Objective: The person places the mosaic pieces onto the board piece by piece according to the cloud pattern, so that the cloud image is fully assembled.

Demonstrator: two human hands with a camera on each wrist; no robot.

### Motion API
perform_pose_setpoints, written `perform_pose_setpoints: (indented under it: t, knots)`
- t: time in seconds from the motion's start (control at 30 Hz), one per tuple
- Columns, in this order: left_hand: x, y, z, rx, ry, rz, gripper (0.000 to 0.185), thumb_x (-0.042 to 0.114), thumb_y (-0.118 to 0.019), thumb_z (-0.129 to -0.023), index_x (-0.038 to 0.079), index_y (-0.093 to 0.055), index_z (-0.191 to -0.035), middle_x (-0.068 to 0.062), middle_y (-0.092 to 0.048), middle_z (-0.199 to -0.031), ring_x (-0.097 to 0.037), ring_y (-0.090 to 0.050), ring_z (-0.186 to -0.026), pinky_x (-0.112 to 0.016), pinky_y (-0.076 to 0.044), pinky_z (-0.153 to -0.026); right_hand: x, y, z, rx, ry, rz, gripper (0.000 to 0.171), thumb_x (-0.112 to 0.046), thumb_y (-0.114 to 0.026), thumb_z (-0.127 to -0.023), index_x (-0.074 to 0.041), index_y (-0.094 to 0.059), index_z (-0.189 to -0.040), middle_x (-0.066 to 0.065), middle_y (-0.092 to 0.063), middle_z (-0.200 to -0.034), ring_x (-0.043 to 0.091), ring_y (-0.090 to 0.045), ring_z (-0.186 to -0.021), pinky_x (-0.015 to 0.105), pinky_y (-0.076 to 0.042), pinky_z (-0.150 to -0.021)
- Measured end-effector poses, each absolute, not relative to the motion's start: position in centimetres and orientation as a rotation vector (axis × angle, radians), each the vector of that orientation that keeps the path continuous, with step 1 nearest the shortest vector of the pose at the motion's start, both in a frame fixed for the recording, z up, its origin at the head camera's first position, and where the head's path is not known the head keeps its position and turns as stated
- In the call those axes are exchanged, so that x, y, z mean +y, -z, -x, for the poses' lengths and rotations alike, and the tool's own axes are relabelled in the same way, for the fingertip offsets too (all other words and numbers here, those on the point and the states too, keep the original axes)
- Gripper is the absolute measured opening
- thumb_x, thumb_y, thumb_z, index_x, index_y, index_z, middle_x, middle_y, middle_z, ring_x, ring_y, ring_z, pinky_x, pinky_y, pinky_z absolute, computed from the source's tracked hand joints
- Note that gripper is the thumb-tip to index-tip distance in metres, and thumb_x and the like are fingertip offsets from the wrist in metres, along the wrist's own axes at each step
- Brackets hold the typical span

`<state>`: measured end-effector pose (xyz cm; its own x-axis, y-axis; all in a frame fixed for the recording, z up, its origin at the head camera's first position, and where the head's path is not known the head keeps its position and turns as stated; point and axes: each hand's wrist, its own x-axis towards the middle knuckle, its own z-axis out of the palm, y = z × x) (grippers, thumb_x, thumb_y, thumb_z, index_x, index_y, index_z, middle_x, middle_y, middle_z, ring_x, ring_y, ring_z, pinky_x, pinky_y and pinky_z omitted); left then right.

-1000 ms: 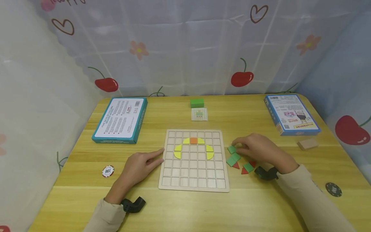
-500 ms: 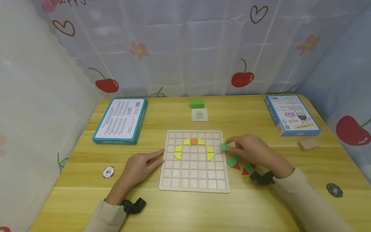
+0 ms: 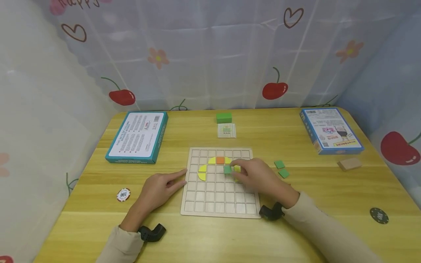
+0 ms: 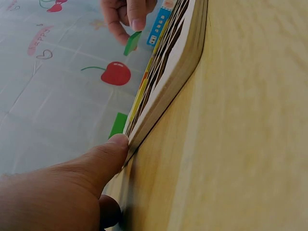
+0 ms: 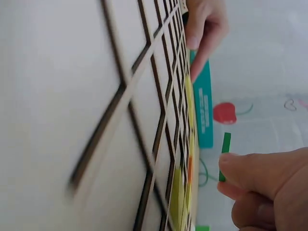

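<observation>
My right hand (image 3: 260, 177) pinches a green square tile (image 3: 227, 169) between thumb and index finger over the wooden grid board (image 3: 210, 197). In the right wrist view that tile (image 5: 224, 159) is seen edge-on, raised off the board. Yellow quarter-round tiles (image 3: 202, 176) lie in the board's cells around an orange square tile (image 3: 220, 160); the ones at the right are partly covered by my right hand. My left hand (image 3: 160, 188) rests with extended thumb and index finger against the board's left edge, the thumb at the edge in the left wrist view.
Loose green tiles (image 3: 279, 164) lie right of the board; red triangles there are mostly behind my right hand. A pattern card (image 3: 226, 130) and green block (image 3: 224, 117) stand behind. Two boxes, a teal one (image 3: 135, 137) and a blue one (image 3: 332, 131), flank the table.
My right hand has picked up a green tile from the pile and carried it left over the board, to just below the orange tile's right. My left hand has stayed put.
</observation>
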<state>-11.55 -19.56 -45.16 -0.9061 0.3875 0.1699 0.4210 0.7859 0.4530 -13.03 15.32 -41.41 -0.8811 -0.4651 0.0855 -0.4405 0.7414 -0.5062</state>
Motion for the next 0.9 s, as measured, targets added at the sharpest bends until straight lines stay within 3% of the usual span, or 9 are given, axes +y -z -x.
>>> perform_pose_setpoints:
  t: [0.37, 0.9]
  knots:
    - [-19.6, 45.3, 11.6, -2.908, 0.750, 0.651, 0.042, 0.049, -0.068, -0.097, 0.033, -0.068, -0.136, 0.017, -0.033, -0.049, 0.000, -0.025, -0.049, -0.026, -0.028, -0.050, 10.8, 42.2, 14.2, 2.896, 0.831, 0.753, 0.029, -0.032, -0.068, -0.099, -0.016, -0.073, -0.123, -0.011, -0.046, -0.055, 0.006, -0.041, -0.049, 0.027, -0.035, -0.049]
    - [-19.6, 45.3, 11.7, -2.912, 0.734, 0.654, 0.042, 0.047, -0.069, -0.097, 0.033, -0.067, -0.137, 0.018, -0.035, -0.048, 0.000, -0.026, -0.048, -0.026, -0.030, -0.051, 10.4, 44.8, 14.6, 3.031, 0.876, 0.793, 0.027, -0.034, -0.074, -0.094, -0.017, -0.074, -0.115, -0.016, -0.045, -0.055, 0.004, -0.041, -0.049, 0.025, -0.033, -0.046]
